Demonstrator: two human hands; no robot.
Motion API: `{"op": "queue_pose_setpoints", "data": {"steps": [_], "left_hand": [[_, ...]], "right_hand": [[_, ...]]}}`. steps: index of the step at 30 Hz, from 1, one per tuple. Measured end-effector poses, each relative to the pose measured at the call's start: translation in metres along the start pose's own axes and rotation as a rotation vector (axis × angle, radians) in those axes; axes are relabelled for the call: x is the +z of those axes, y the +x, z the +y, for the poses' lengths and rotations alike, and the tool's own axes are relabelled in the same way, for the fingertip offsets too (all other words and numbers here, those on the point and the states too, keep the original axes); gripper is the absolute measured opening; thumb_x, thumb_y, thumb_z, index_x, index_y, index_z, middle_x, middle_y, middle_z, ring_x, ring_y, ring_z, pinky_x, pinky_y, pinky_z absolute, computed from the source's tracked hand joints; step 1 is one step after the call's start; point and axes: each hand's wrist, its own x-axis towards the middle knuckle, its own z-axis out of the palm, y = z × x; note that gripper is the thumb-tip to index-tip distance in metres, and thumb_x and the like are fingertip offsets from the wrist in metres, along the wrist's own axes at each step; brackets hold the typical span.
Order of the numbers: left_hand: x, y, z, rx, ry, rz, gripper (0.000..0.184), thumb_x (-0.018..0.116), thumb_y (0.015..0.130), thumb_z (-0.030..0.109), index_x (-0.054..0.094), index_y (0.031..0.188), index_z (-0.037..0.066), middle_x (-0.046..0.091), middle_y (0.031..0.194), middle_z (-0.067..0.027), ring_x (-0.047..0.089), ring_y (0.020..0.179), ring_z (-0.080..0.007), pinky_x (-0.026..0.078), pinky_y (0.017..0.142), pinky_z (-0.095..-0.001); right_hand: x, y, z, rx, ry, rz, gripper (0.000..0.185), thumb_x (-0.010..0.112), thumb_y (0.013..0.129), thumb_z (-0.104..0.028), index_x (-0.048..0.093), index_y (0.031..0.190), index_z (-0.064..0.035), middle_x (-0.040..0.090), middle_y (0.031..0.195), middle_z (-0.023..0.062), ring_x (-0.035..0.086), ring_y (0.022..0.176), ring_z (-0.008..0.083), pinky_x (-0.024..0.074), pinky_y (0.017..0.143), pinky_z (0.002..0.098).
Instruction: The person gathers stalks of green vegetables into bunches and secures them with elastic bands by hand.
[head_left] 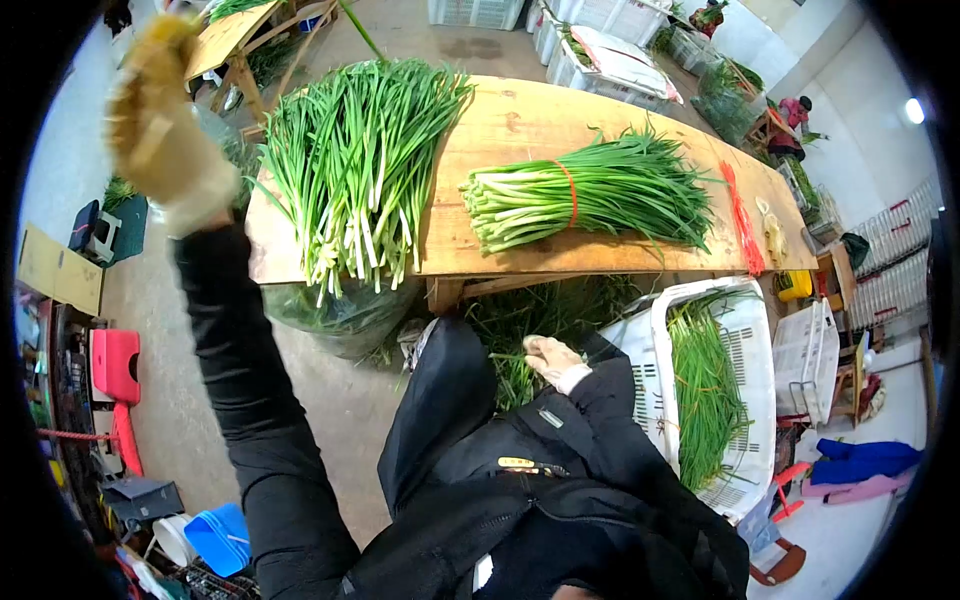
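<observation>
My left hand [165, 120], in a pale glove stained yellow-brown, is raised at the upper left, left of the table; motion smears its fingers. My right hand [552, 360], in a whitish glove, is low in front of the table by my lap, its fingers curled together beside a thin green stalk. Whether it grips that stalk is unclear. Loose green leafy stalks [365, 160] lie spread on the wooden table [455, 250], white ends toward me. Right of them lies a bundle [590, 195] tied with a red band.
Red ties [740, 215] hang over the table's right part. A white crate [655, 360] of green stalks stands at right below the table. A plastic bag [340, 320] sits under the table's left end. Two people are in the background at upper right.
</observation>
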Motion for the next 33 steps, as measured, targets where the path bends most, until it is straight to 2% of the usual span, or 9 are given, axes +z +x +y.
{"op": "queue_pose_setpoints", "data": {"steps": [2, 6, 10, 12, 16, 21, 26, 27, 33], "left_hand": [[0.007, -0.065, 0.009, -0.122, 0.332, -0.095, 0.017, 0.059, 0.081, 0.015, 0.06, 0.096, 0.006, 0.062, 0.098, -0.0082, 0.059, 0.088, -0.0164, 0.048, 0.078, -0.0259], [-0.04, -0.163, -0.012, -0.615, 0.415, -0.613, 0.016, 0.06, 0.076, -0.002, 0.057, 0.09, 0.004, 0.061, 0.098, -0.0082, 0.057, 0.089, -0.016, 0.044, 0.082, -0.0264], [-0.04, -0.149, 0.013, -0.393, 0.619, -0.896, 0.022, 0.063, 0.065, -0.001, 0.057, 0.085, 0.005, 0.06, 0.096, -0.0095, 0.057, 0.088, -0.0254, 0.044, 0.079, -0.0308], [-0.017, -0.122, 0.051, -0.127, 0.828, -1.084, 0.028, 0.066, 0.062, 0.004, 0.057, 0.088, 0.007, 0.059, 0.098, -0.0086, 0.055, 0.09, -0.0273, 0.044, 0.077, -0.0334], [0.037, -0.111, 0.082, -0.129, 0.802, -1.26, 0.038, 0.07, 0.063, 0.016, 0.055, 0.097, 0.007, 0.058, 0.104, -0.0091, 0.055, 0.095, -0.0266, 0.042, 0.081, -0.0352], [0.132, -0.165, 0.04, -0.206, 0.794, -1.298, 0.075, 0.067, 0.065, 0.046, 0.042, 0.113, -0.006, 0.052, 0.108, -0.0199, 0.05, 0.101, -0.0307, 0.041, 0.085, -0.0372], [0.14, -0.229, 0.008, -0.312, 1.142, -1.396, 0.112, 0.074, 0.043, 0.057, 0.031, 0.126, -0.004, 0.046, 0.119, -0.0158, 0.044, 0.109, -0.0292, 0.031, 0.095, -0.0391], [0.139, -0.228, 0.014, -0.336, 1.131, -1.422, 0.087, 0.068, 0.062, 0.043, 0.032, 0.127, -0.002, 0.045, 0.12, -0.015, 0.045, 0.108, -0.0257, 0.031, 0.095, -0.0371], [0.14, -0.258, 0.037, -0.104, 1.253, -1.199, 0.053, 0.042, 0.08, 0.013, 0.03, 0.13, 0.005, 0.041, 0.126, -0.0077, 0.042, 0.111, -0.022, 0.029, 0.097, -0.0379]], "right_hand": [[-0.005, 0.004, -0.009, -0.087, -0.296, 0.121, 0.043, 0.053, 0.081, -0.029, 0.045, 0.12, -0.0124, 0.054, 0.102, 0.0136, 0.05, 0.098, 0.0281, 0.0412, 0.084, 0.0376], [-0.068, 0.008, -0.044, -0.346, 0.143, 0.227, 0.03, 0.056, 0.082, -0.021, 0.057, 0.11, -0.0106, 0.059, 0.101, 0.011, 0.055, 0.095, 0.0221, 0.0438, 0.083, 0.0323], [-0.147, 0.029, -0.083, -0.55, 0.46, 0.58, 0.02, 0.06, 0.079, -0.016, 0.063, 0.099, -0.0103, 0.064, 0.086, 0.0067, 0.06, 0.076, 0.0151, 0.0469, 0.07, 0.0254], [-0.187, 0.043, -0.094, -0.594, 0.035, 0.753, 0.018, 0.061, 0.079, -0.016, 0.064, 0.096, -0.0105, 0.064, 0.085, 0.0068, 0.06, 0.074, 0.0143, 0.0466, 0.066, 0.0255], [-0.242, 0.096, -0.109, -0.36, 0.019, 0.848, 0.03, 0.055, 0.08, -0.034, 0.064, 0.093, -0.0079, 0.062, 0.089, 0.0117, 0.058, 0.085, 0.0234, 0.0439, 0.075, 0.0317], [-0.247, 0.185, -0.117, -0.038, -0.569, 0.288, 0.054, 0.045, 0.079, -0.051, 0.064, 0.088, -0.0011, 0.059, 0.092, 0.0213, 0.055, 0.09, 0.0344, 0.0417, 0.081, 0.0391], [-0.241, 0.208, -0.111, 0.005, -0.581, 0.036, 0.046, 0.066, 0.065, -0.041, 0.064, 0.091, -0.0031, 0.059, 0.099, 0.0183, 0.057, 0.093, 0.0302, 0.043, 0.081, 0.036], [-0.243, 0.197, -0.116, -0.044, -0.524, 0.013, 0.043, 0.065, 0.065, -0.039, 0.065, 0.088, -0.0037, 0.06, 0.095, 0.0181, 0.057, 0.089, 0.0299, 0.0435, 0.078, 0.0358], [-0.244, 0.163, -0.092, -0.314, -0.029, 0.274, 0.028, 0.061, 0.073, -0.03, 0.065, 0.08, -0.0036, 0.062, 0.076, 0.0121, 0.057, 0.074, 0.0219, 0.0424, 0.071, 0.0305]]}}
